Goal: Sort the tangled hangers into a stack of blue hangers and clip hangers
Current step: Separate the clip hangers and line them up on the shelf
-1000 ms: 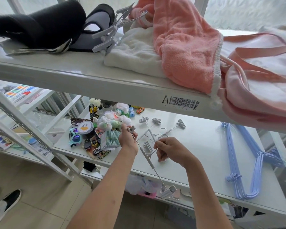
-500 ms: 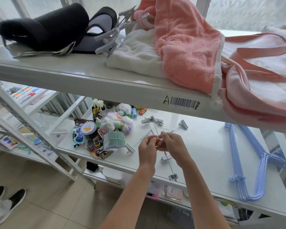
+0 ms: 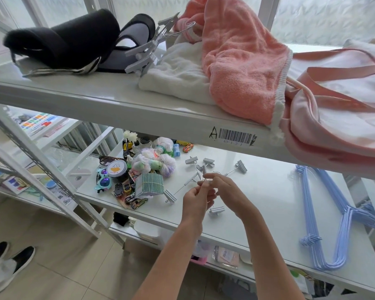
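The blue hangers point(image 3: 325, 215) already lie stacked, well right of the clip hangers point(image 3: 204, 169); both hands point(image 3: 212, 191), together, pinch the tangled clip hangers, not yet stacked.

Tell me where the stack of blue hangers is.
In the head view, the blue hangers lie flat at the right end of the middle shelf, right of both hands and the clip hangers.

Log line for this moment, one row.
step: untangling | left hand and right hand: pinching clip hangers | blue hangers: stacked on right | shelf
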